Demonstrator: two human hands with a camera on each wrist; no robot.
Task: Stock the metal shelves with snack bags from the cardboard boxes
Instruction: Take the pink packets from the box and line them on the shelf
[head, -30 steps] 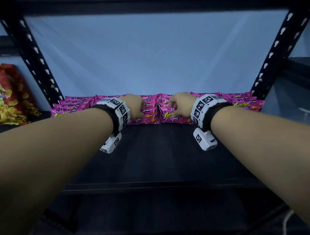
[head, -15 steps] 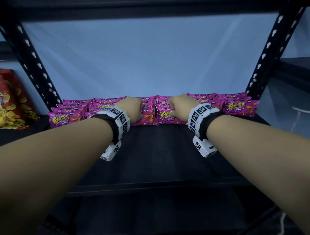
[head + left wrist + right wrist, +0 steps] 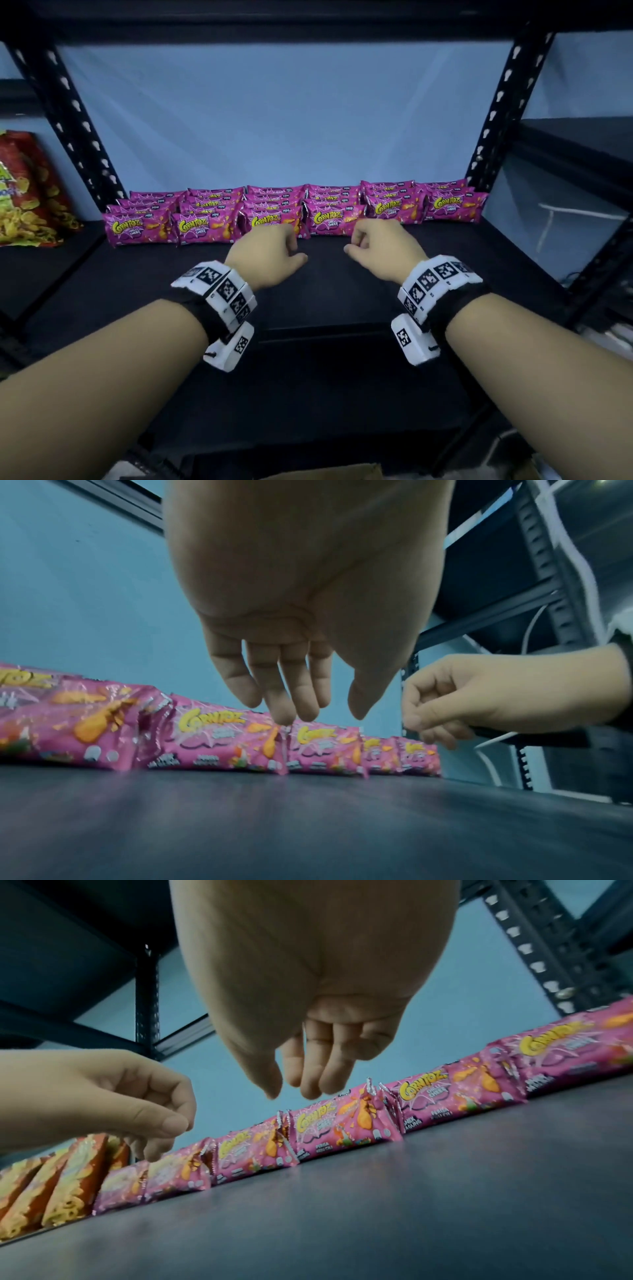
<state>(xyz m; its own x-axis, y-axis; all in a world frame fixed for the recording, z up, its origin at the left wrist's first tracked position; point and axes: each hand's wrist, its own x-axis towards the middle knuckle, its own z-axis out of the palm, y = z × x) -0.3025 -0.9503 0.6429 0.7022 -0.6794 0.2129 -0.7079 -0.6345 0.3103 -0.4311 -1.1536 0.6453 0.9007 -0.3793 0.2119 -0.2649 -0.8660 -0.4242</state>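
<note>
The magenta foil snack bags [image 3: 294, 212] lie in overlapping ranks along the back of the black metal shelf [image 3: 318, 308], each printed face tipped toward the aisle, presumably so the label reads from the front and the rows pack tight against the pale blue backdrop [image 3: 274, 113]; six bags make up the front rank, and behind each one at least two or three more edges show, though the exact total cannot be told from here. The left hand [image 3: 270, 253] hangs over the bare shelf just short of the third bag from the left, its fingers [image 3: 284, 691] loosely curled, pointing down and holding nothing; the right hand [image 3: 380, 250] sits near it, just in front of the fourth bag, its fingers [image 3: 318, 1064] likewise relaxed, close together and empty. Both hands are apart from the bags and from each other, which reads as a batch set down and released, with the front half of the shelf free for more; one flap of a brown cardboard box [image 3: 325, 471] shows at the bottom edge, likely the source for the next handful. One bay of large red chip bags [image 3: 27, 192] stands on the neighbouring shelf to the left; three or so can be made out in the right wrist view.
</note>
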